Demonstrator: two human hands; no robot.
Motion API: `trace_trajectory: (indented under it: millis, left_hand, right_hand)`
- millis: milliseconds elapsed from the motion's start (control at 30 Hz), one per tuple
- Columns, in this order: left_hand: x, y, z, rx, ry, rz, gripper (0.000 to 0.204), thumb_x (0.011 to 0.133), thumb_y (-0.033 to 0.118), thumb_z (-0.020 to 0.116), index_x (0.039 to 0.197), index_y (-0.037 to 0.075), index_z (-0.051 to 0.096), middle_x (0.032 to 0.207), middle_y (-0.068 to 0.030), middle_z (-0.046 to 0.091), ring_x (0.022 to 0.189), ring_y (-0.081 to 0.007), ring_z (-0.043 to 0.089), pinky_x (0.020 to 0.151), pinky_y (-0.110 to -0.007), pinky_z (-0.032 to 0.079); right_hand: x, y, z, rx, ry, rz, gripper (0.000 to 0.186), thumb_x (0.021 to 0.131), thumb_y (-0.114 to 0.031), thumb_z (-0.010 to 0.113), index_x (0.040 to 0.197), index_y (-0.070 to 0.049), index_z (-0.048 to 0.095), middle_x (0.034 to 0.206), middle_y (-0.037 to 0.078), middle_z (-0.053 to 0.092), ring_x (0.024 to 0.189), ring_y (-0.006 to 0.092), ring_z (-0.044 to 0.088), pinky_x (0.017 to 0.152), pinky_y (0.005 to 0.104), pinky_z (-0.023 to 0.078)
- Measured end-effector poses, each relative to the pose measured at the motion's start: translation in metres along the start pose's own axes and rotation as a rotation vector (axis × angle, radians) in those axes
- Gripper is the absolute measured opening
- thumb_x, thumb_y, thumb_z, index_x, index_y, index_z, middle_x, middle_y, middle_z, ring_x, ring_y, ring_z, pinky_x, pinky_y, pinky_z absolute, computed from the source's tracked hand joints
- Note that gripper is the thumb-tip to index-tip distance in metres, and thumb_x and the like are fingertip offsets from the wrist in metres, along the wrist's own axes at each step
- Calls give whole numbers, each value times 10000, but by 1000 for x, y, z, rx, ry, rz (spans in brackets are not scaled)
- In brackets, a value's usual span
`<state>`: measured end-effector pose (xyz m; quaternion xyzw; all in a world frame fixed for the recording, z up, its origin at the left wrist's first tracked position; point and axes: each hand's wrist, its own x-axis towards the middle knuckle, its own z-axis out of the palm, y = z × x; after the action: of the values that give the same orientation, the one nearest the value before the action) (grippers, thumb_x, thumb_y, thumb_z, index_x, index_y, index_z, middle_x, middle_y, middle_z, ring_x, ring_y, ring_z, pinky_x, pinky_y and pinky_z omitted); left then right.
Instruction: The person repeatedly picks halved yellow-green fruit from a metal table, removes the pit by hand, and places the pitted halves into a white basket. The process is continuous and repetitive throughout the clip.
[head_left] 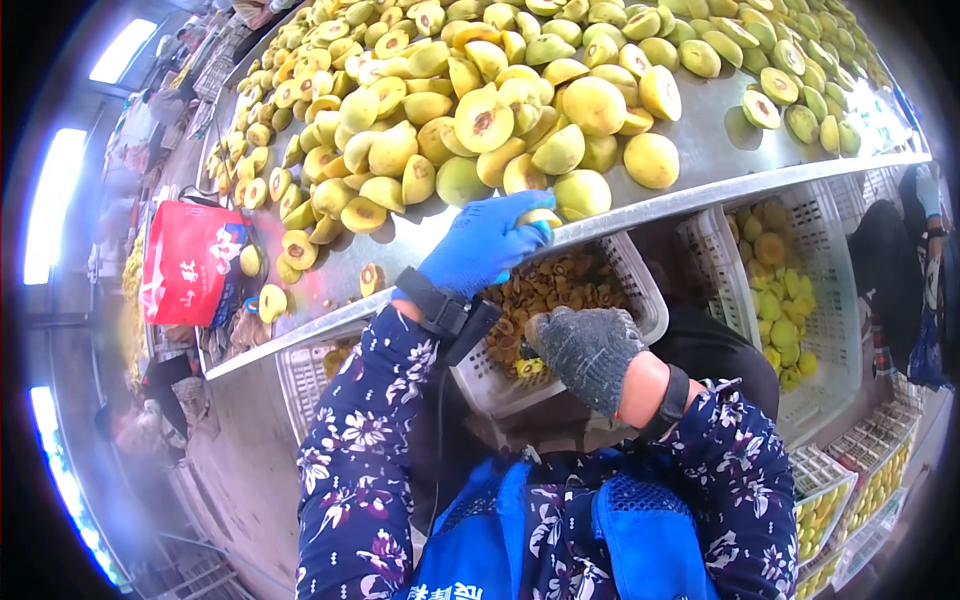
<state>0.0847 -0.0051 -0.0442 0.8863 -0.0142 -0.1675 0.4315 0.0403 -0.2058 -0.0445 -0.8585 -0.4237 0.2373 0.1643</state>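
My left hand (480, 240), in a blue glove, is at the metal table's front edge. Its fingers are closed around a yellow-green peach half (541, 216), only partly visible. Just beyond it, a heap of halved peaches (484, 120) covers much of the table (745, 190), many with brown centres showing. My right hand (592, 358), in a dark grey glove, is curled closed above a white plastic crate (648, 300). Whatever it grips is hidden by its fingers. Inside that crate lie many brown stones and scraps (560, 285), with a few yellow pieces.
To the right, below the table edge, another white crate (835, 300) holds yellow-green fruit halves. A red bag (192, 262) is at the table's left end. Stacked crates of fruit (865, 470) stand at the lower right. Another person's gloved hand (928, 190) shows at the far right.
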Motion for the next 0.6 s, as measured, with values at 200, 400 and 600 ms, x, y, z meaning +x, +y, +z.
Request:
trace_trajectory:
  millis: [200, 400, 600]
  left_hand:
    - [-29, -6, -9, -707, 334, 81, 334, 913, 79, 582, 1242, 22, 574, 1053, -38, 629, 963, -148, 608, 720, -269, 514]
    - [-68, -20, 3, -634, 426, 219, 396, 893, 19, 637, 1266, -11, 510, 1188, -124, 599, 1103, -225, 594, 980, -358, 482]
    - [-83, -21, 22, -172, 594, 301, 413, 854, -43, 642, 1248, -8, 523, 1134, -120, 615, 1071, -221, 592, 954, -347, 470]
  right_hand:
    - [0, 0, -11, 244, 240, -122, 168, 879, -135, 604, 1038, -88, 574, 896, 157, 664, 817, 371, 677, 671, 450, 536]
    - [22, -14, -9, 658, 525, -91, 292, 886, -193, 648, 1107, -32, 543, 890, 237, 654, 813, 436, 633, 701, 513, 499]
    - [32, -22, -3, 522, 421, -5, 366, 919, -218, 614, 1205, -5, 531, 944, 241, 650, 878, 409, 638, 736, 484, 507]
